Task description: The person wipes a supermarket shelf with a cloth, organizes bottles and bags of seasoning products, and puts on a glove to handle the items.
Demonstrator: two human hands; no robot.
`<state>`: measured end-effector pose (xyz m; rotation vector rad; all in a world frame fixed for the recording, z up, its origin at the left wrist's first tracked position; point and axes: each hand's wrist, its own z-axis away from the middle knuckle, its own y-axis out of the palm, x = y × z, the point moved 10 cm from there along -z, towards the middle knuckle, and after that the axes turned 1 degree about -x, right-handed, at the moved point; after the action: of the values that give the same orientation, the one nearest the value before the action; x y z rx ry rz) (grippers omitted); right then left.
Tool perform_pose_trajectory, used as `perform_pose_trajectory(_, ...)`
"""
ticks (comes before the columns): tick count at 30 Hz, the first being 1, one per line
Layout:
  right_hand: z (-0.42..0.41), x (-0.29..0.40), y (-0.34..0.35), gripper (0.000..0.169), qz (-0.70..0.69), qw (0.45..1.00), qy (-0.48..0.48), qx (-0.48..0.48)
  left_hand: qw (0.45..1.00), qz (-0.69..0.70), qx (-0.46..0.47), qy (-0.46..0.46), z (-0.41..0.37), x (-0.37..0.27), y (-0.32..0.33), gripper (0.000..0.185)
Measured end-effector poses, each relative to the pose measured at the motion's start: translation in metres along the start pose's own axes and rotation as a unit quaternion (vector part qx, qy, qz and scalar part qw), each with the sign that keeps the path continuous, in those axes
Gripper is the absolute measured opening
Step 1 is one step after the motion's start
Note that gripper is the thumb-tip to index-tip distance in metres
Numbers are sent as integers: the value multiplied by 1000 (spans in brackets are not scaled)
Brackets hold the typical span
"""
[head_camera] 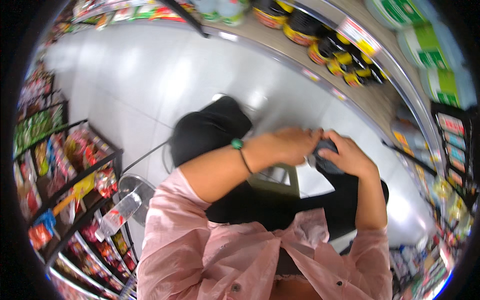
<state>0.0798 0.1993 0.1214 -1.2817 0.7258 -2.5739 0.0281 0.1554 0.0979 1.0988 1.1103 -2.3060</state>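
My right hand (pixel 347 152) grips a small dark grey object (pixel 330 165), with the thumb laid across its top. Blur and the fingers hide what kind of object it is. My left hand (pixel 294 144) reaches across from the left, its fingertips meeting those of my right hand at the object's upper edge. Whether the left fingers also hold it cannot be told. A dark cord with a green bead (pixel 237 144) circles my left wrist. Both hands are above my legs in black trousers (pixel 210 131). An olive-green stool-like frame (pixel 294 180) shows between the legs.
At upper right, a shelf (pixel 258 45) bears several black-and-yellow jars (pixel 300 28) and large green-labelled containers (pixel 425 45). Black wire racks (pixel 88 161) of packaged snacks stand at left. Beside them, a clear plastic bottle (pixel 120 213) overlaps a round transparent container (pixel 137 183). Pale tiles (pixel 123 71) cover the floor.
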Motion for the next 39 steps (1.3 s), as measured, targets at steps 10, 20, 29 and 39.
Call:
perform_pose_trajectory(10, -19, -6, -11, 37, 131, 990, 0, -45, 994, 10, -100, -36, -15, 17, -37, 55)
perform_pose_trajectory(20, -11, -50, -43, 24, 175, 975, 68, -114, 987, -136, -3, -88, -7, 39, -18, 51)
perform_pose_trajectory(29, -4, -64, -24, 26, 149, 981, 113, -46, 990, -124, 3, -62, -7, 29, -11, 50)
perform_pose_trajectory(39, 3, -83, -24, 27, 160, 979, 100, -78, 989, -129, 33, -63, -9, 32, -3, 55)
